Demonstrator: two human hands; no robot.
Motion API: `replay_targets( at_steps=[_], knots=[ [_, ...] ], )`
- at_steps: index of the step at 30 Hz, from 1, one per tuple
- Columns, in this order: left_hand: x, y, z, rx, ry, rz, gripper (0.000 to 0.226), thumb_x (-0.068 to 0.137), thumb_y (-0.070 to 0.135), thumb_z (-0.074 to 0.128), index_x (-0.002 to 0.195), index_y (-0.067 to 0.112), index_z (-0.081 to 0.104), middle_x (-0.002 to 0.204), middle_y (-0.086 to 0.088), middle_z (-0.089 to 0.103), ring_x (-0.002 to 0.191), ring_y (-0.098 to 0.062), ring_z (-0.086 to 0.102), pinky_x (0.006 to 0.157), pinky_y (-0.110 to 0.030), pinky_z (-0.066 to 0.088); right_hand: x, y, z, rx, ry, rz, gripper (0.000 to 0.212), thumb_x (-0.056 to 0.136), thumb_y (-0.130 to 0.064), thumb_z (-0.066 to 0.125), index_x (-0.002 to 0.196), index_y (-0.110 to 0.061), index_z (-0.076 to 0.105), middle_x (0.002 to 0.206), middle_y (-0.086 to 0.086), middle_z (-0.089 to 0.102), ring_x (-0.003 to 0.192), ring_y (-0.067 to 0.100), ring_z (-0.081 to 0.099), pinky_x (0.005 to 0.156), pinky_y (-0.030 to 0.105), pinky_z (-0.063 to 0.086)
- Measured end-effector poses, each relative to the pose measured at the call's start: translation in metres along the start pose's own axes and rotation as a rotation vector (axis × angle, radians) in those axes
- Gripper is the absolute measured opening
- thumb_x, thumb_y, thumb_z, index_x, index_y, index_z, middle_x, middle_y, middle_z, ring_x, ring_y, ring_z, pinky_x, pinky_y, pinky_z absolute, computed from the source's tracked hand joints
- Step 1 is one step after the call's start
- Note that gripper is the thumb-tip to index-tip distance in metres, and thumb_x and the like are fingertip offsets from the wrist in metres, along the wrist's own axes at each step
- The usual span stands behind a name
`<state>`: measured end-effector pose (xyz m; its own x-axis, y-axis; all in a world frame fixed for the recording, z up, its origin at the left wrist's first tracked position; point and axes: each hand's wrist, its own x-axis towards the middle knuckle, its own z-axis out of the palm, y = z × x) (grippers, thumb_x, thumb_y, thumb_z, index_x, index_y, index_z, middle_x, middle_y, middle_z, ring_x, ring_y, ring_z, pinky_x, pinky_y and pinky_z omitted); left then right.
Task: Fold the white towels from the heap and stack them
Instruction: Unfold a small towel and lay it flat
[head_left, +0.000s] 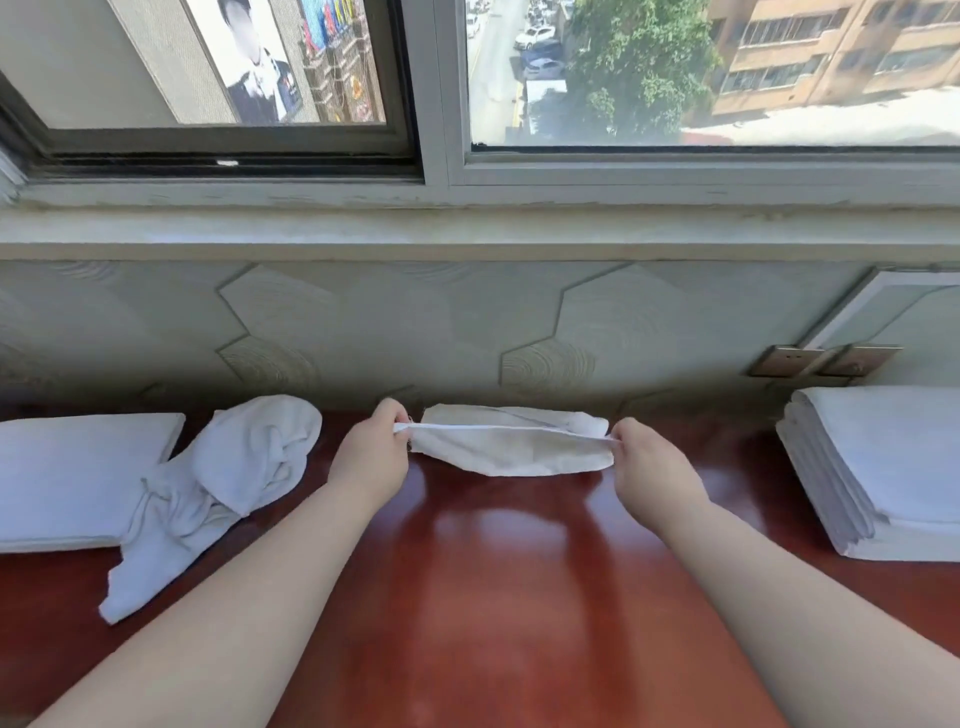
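Head view: folding caught partway, with one towel in hand and the job judged roughly in its middle.

Flat white pile: farthest left of the grip, lying on the table. Looks like folded cloth, but cannot tell whether it is finished towels.

Heap: just left of the left grip, crumpled and unfolded, with one edge lapping over the flat white pile. Cannot tell how many towels are in it.

Left hand: thumb and fingers pinching the left end of the towel's upper hem.

Towel: stretched between the two grips with the hem pulled taut. Sags beneath the hem in a shallow curve, apparently doubled over lengthwise. Cannot tell whether the lower edge touches the table.

Right hand: thumb and fingers pinching the right end of the same hem, level with the other grip.

Stack: well apart to the right of the right grip, made of many flat layers with squared edges, resting on the table.

Wall sockets: above and to the right of the right grip, well apart from the work.

Done: a good number of towels, judging by the height of the stack.

Left: the held towel, wider than the stack and needing further folds. After that, its place on the stack and everything in the heap.
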<state>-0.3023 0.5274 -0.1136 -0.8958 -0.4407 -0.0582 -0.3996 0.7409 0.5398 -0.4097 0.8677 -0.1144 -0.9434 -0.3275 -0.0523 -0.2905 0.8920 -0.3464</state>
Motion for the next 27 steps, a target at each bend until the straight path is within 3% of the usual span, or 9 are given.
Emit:
replay_targets(
  at_steps=[4,7,9,12,16,18,20,23,27],
  knots=[
    [-0.067,-0.056,0.036,0.356,-0.209,0.149,0.022,0.098,0.019,0.059,0.1,0.032,0.041,0.071,0.003,0.059,0.066,-0.03,0.065,0.055,-0.037,0.043,-0.06,0.039,0.052,-0.245,-0.34,-0.144,0.011,0.094,-0.018,0.05,0.095,-0.026,0.042,0.1,-0.003,0.057,0.095,0.028,0.059,0.068,0.039,0.046],
    [-0.105,-0.083,0.065,0.51,-0.371,0.202,0.051,0.062,0.013,0.09,0.081,0.031,0.046,0.06,0.008,0.054,0.045,-0.019,0.054,0.044,-0.028,0.031,-0.085,0.053,0.078,-0.354,-0.461,-0.263,0.024,0.074,-0.011,0.068,0.088,-0.026,0.057,0.09,-0.005,0.061,0.088,0.024,0.061,0.064,0.032,0.033],
    [-0.12,-0.087,0.077,0.619,-0.39,0.273,0.045,0.056,0.017,0.094,0.076,0.027,0.056,0.073,0.008,0.056,0.051,-0.019,0.052,0.047,-0.028,0.034,-0.094,0.057,0.091,-0.409,-0.5,-0.291,0.039,0.048,-0.013,0.081,0.071,-0.029,0.054,0.072,-0.01,0.055,0.069,0.02,0.058,0.052,0.029,0.032],
    [-0.127,-0.093,0.089,0.702,-0.336,0.349,0.035,0.056,0.015,0.091,0.077,0.02,0.063,0.088,0.0,0.057,0.062,-0.023,0.052,0.054,-0.033,0.041,-0.094,0.073,0.111,-0.446,-0.524,-0.362,0.042,0.037,-0.016,0.083,0.066,-0.031,0.055,0.07,-0.009,0.051,0.063,0.019,0.056,0.047,0.029,0.036],
    [-0.132,-0.085,0.094,0.844,-0.451,0.319,0.023,0.062,0.023,0.071,0.085,0.019,0.07,0.103,-0.005,0.06,0.08,-0.027,0.052,0.068,-0.04,0.044,-0.096,0.063,0.1,-0.474,-0.488,-0.471,0.031,0.046,-0.023,0.081,0.066,-0.031,0.059,0.076,-0.006,0.052,0.065,0.02,0.055,0.054,0.029,0.03],
    [-0.138,-0.08,0.097,0.858,-0.461,0.301,0.031,0.072,0.043,0.058,0.087,0.02,0.072,0.109,-0.006,0.058,0.089,-0.028,0.05,0.076,-0.042,0.038,-0.099,0.055,0.094,-0.468,-0.539,-0.51,0.014,0.078,-0.038,0.069,0.086,-0.026,0.066,0.094,-0.001,0.057,0.085,0.026,0.059,0.066,0.035,0.037],
    [-0.139,-0.068,0.103,0.802,-0.418,0.295,0.043,0.075,0.058,0.054,0.08,0.02,0.071,0.105,-0.006,0.059,0.087,-0.028,0.05,0.076,-0.044,0.038,-0.094,0.048,0.089,-0.427,-0.569,-0.413,0.033,0.099,-0.051,0.045,0.104,-0.024,0.064,0.108,0.0,0.056,0.102,0.026,0.057,0.081,0.038,0.04],
    [-0.118,-0.026,0.125,0.669,-0.323,0.416,0.052,0.086,0.059,0.045,0.097,0.017,0.072,0.111,-0.006,0.063,0.093,-0.028,0.059,0.083,-0.046,0.046,-0.066,0.043,0.088,-0.17,-0.33,-0.148,0.029,0.102,-0.049,0.046,0.105,-0.025,0.061,0.104,-0.004,0.061,0.098,0.025,0.06,0.075,0.036,0.043],
    [-0.077,0.043,0.168,0.525,-0.458,0.622,0.056,0.101,0.051,0.032,0.143,0.018,0.051,0.156,-0.009,0.041,0.142,-0.03,0.041,0.117,-0.047,0.027,-0.016,0.043,0.092,0.075,-0.159,0.219,0.023,0.1,-0.035,0.054,0.119,-0.022,0.06,0.12,0.002,0.06,0.106,0.029,0.059,0.076,0.036,0.046]
  ],
)
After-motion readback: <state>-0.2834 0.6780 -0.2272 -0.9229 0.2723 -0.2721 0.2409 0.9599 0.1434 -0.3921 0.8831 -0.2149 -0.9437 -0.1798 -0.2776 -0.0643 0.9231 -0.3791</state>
